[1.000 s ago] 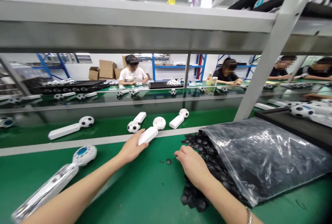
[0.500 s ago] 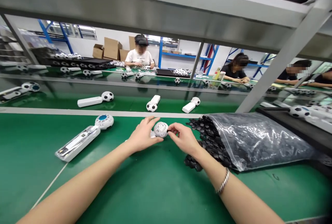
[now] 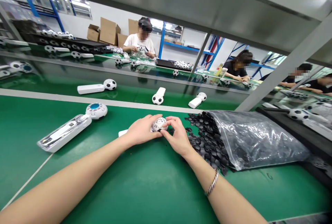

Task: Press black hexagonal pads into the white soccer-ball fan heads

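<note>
My left hand [image 3: 141, 130] wraps round a white openwork ball [image 3: 158, 123], patterned like a football, with thumb and fingers on its sides. A white handle end [image 3: 122, 132] shows beyond the left wrist. My right hand [image 3: 176, 134] is closed in a pinch at the ball's lower right side. A small black piece [image 3: 159, 130] shows at its thumb tip, against the ball; the fingers partly hide it. Close to the right hand, loose black plastic pieces [image 3: 207, 144] spill from a clear plastic bag [image 3: 259, 141].
A football-headed device with an open handle [image 3: 64, 132] lies to the left. More football-headed devices [image 3: 97, 88] lie beyond the white strip [image 3: 129, 104]. A slanted metal post [image 3: 280, 65] and black tray [image 3: 275, 113] stand at right. Several people sit at the far benches.
My left hand has closed round the ball, and my right fingers have moved in against its side with the black piece. The view has shifted slightly.
</note>
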{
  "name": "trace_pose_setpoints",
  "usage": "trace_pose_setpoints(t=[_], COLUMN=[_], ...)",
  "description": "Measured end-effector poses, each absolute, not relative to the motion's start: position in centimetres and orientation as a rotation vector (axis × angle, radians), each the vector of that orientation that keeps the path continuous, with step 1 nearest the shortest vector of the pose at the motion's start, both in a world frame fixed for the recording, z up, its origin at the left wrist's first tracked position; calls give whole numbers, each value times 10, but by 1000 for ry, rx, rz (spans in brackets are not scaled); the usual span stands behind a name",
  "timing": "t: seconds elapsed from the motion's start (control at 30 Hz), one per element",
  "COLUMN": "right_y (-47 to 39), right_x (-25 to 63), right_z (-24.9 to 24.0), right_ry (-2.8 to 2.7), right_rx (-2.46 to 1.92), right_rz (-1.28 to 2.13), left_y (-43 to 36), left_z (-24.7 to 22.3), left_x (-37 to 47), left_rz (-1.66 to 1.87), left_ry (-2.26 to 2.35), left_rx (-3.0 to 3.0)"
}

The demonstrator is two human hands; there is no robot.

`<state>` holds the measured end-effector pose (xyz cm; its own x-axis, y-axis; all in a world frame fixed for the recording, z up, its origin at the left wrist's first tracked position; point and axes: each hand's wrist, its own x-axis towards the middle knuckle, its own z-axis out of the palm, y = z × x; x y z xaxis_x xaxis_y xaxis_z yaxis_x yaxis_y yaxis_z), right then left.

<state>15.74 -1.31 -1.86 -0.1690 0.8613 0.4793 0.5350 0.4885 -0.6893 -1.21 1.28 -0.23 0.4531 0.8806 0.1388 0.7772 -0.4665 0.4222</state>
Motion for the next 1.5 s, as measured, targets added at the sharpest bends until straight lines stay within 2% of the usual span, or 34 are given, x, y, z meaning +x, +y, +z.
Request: trace_pose_setpoints(t=[0.3, 0.7, 0.83, 0.93, 1.23, 1.4, 1.5], right_y=[-12, 1, 7, 8, 3, -7, -17], right_x=[164, 179, 200, 202, 197, 191, 183], right_z=[-24, -19, -21, -27, -22, -8, -1], right_ry=[-1897, -1697, -1816, -1978, -2017, -1872, -1917], right_rx=[-1137, -1209, -1498, -1563, -1518, -1250, -1136], right_rz=[685, 926, 553, 360, 504, 740, 642], left_y=[8, 9, 14, 15, 19, 21, 20], left_z=[0, 0, 3, 3, -2, -4, -2], left_x=[-11, -11, -16, -18, -20, -22, -24], left_rz=[438, 489, 455, 450, 428, 449, 434], left_ry=[1404, 1333, 1342, 1247, 1224, 1208, 1105], left_rx=[2508, 2454, 2343, 2469, 2682, 2624, 2601])
